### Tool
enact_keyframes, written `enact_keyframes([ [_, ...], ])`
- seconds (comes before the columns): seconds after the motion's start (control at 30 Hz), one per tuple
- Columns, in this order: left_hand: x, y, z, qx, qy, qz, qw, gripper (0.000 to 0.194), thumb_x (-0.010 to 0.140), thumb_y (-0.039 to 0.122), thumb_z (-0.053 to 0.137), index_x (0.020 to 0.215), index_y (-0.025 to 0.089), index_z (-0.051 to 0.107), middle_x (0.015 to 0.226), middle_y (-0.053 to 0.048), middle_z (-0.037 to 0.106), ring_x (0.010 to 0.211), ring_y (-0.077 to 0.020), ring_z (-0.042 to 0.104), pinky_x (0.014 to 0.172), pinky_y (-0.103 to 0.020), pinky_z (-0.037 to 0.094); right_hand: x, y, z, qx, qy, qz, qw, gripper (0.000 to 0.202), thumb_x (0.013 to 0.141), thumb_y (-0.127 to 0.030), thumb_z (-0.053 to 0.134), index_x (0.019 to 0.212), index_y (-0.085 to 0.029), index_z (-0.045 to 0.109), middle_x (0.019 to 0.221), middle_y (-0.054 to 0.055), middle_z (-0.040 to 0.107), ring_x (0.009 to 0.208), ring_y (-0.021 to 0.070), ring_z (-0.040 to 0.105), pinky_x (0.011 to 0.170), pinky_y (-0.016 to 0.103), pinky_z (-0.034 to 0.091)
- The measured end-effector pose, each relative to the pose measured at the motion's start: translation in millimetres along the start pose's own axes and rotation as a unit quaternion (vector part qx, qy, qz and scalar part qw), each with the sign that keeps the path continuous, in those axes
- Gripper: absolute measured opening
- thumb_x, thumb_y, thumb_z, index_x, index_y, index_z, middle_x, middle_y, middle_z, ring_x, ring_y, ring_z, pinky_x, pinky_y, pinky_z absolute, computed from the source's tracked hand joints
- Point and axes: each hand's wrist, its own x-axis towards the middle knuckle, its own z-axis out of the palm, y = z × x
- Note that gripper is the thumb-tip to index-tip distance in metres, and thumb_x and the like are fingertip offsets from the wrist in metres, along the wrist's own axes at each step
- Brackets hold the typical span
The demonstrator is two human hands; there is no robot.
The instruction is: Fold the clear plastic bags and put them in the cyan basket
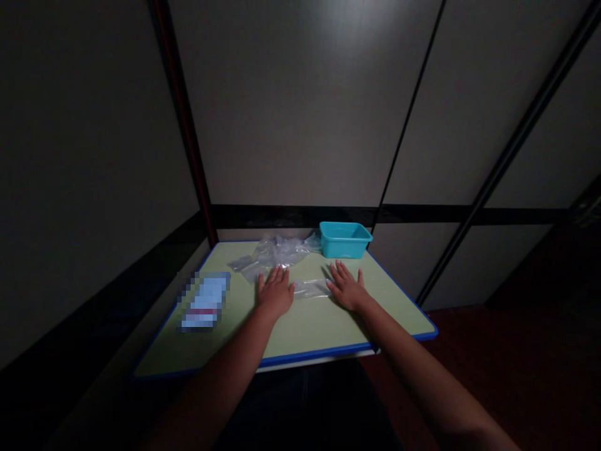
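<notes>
A narrow strip of clear plastic (310,289), which looks like a flattened or folded bag, lies across the middle of the table. My left hand (276,293) rests palm down at its left end, fingers spread. At the strip's right end, my right hand (346,287) is also palm down with the fingers apart. Both palms hide the ends of the strip. Just beyond my left hand, more crumpled clear plastic (280,250) spreads toward the back of the table.
A turquoise plastic basket (345,248) stands at the back right of the pale table (310,329), which has a blue edge. On the left lies a pixelated, phone-like flat object (205,302). Dark-trimmed panels (300,125) rise behind the table.
</notes>
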Motion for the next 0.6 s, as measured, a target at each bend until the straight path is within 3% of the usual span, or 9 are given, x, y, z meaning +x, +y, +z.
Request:
enact_keyframes([
  [0.13, 2, -3, -0.9, -0.011, -0.025, -0.012, 1.000, 0.054, 0.092, 0.036, 0.022, 0.143, 0.023, 0.028, 0.151, -0.003, 0.023, 0.140, -0.0211, 0.013, 0.109, -0.055, 0.010, -2, -14, -2, 0.006, -0.004, -0.043, 0.999, 0.067, 0.091, -0.057, 0.009, 0.147, -0.021, -0.001, 0.153, 0.003, -0.003, 0.141, 0.0202, -0.003, 0.106, 0.058, -0.007],
  [0.23, 1, -3, -4.0, -0.010, -0.031, -0.009, 0.999, 0.054, 0.092, 0.033, 0.019, 0.145, 0.022, 0.025, 0.151, -0.002, 0.022, 0.140, -0.0208, 0.012, 0.110, -0.055, 0.011, -7, -36, -2, 0.034, -0.042, -0.067, 0.996, 0.068, 0.090, -0.058, 0.006, 0.147, -0.021, 0.000, 0.153, 0.004, -0.002, 0.141, 0.0203, -0.003, 0.107, 0.058, -0.005],
  [0.43, 0, -4, -7.6, -0.005, -0.106, -0.011, 0.994, 0.054, 0.093, 0.030, 0.016, 0.146, 0.022, 0.020, 0.153, 0.000, 0.012, 0.141, -0.0205, 0.009, 0.108, -0.057, 0.016, -11, -78, -2, 0.080, -0.080, -0.130, 0.985, 0.071, 0.090, -0.059, 0.006, 0.148, -0.019, 0.003, 0.153, 0.005, 0.002, 0.141, 0.0195, 0.001, 0.109, 0.053, -0.006],
  [0.6, 1, -5, -5.5, 0.010, -0.116, -0.006, 0.993, 0.054, 0.093, 0.030, 0.017, 0.146, 0.020, 0.017, 0.153, -0.001, 0.007, 0.141, -0.0204, 0.007, 0.107, -0.058, 0.018, -10, -85, 1, 0.080, -0.066, -0.141, 0.985, 0.069, 0.091, -0.058, 0.006, 0.147, -0.018, 0.009, 0.153, 0.005, 0.009, 0.141, 0.0180, 0.006, 0.109, 0.054, -0.005],
])
